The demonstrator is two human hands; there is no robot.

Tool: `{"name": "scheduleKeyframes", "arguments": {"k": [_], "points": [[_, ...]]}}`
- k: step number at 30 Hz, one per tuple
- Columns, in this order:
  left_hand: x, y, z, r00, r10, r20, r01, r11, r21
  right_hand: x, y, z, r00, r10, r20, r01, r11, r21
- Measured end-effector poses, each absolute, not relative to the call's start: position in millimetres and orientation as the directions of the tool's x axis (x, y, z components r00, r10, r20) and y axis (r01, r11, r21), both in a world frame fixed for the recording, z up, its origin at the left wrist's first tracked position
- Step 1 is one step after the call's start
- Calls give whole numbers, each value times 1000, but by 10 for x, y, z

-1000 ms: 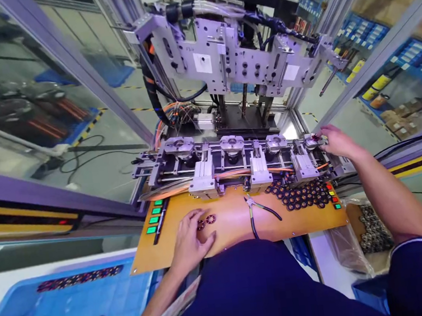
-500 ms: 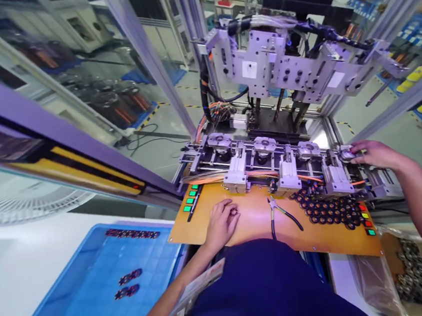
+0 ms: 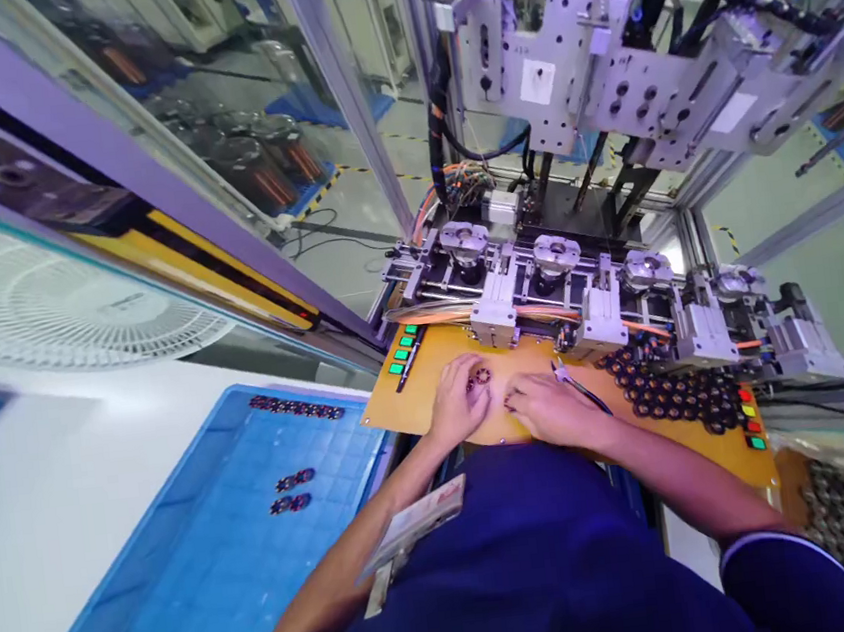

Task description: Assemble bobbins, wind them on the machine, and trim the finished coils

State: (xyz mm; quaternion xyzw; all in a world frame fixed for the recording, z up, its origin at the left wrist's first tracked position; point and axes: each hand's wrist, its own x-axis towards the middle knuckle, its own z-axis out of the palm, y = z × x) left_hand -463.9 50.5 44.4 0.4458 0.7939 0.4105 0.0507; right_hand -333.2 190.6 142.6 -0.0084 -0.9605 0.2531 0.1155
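My left hand (image 3: 459, 401) rests low over the orange work plate (image 3: 393, 399), its fingers curled round small ring-shaped motor stators with copper windings. One stator (image 3: 482, 376) shows at the fingertips, and another is partly hidden by the fingers. Close by on the right is my right hand (image 3: 548, 409), fingers bent and pinched together. A tiny dark, coppery bit shows at its fingertips, too small to name. Wire cutters (image 3: 564, 373) lie just beyond my right hand, their handles partly covered by it.
Many stators (image 3: 676, 395) stand grouped on the plate's right. Behind the plate runs a row of metal fixtures (image 3: 556, 257), under a raised machine head (image 3: 554, 71). A blue tray (image 3: 194, 581) at left holds several stators. Green buttons (image 3: 399, 356) line the left edge.
My right hand has come from the far-right fixture to the plate beside my left hand. A second stator now shows at my left hand. The camera view has shifted.
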Motion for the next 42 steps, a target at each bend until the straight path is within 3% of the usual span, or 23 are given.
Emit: {"name": "scheduleKeyframes", "arguments": {"k": [3,6,13,20,24,28,30,34,37,42], "points": [[-4628,404,438,-636,718,283,628,269,730,-3443,1730,1048,-973,81,216,-24,895,-445],[-4597,277,411,-686,676,269,582,288,760,-3033,1866,1011,-953,164,255,47,910,-411],[-4417,46,487,-815,513,270,476,327,816,-1633,2504,994,-731,592,338,490,801,-345],[-4468,181,893,-755,581,303,508,228,830,-1535,2535,830,-663,683,308,534,719,-445],[-4473,353,1210,-591,801,96,346,144,927,-1806,2282,1180,-676,646,355,385,721,-576],[-4321,595,1494,-161,983,-84,-142,61,988,-2304,1965,1624,-723,545,425,49,654,-755],[-4258,672,1564,-114,991,-68,-356,23,934,-2549,1854,1734,-747,493,446,-101,579,-809],[-4259,584,1512,-290,945,-150,-455,1,890,-2853,1749,1676,-807,395,440,-130,608,-783],[-4307,332,1333,-464,852,-241,-498,-26,867,-2989,1741,1534,-875,237,421,-160,679,-716],[-4369,-206,976,-712,633,-303,-536,-210,818,-3591,1713,1246,-939,-13,343,-227,773,-592]]}}
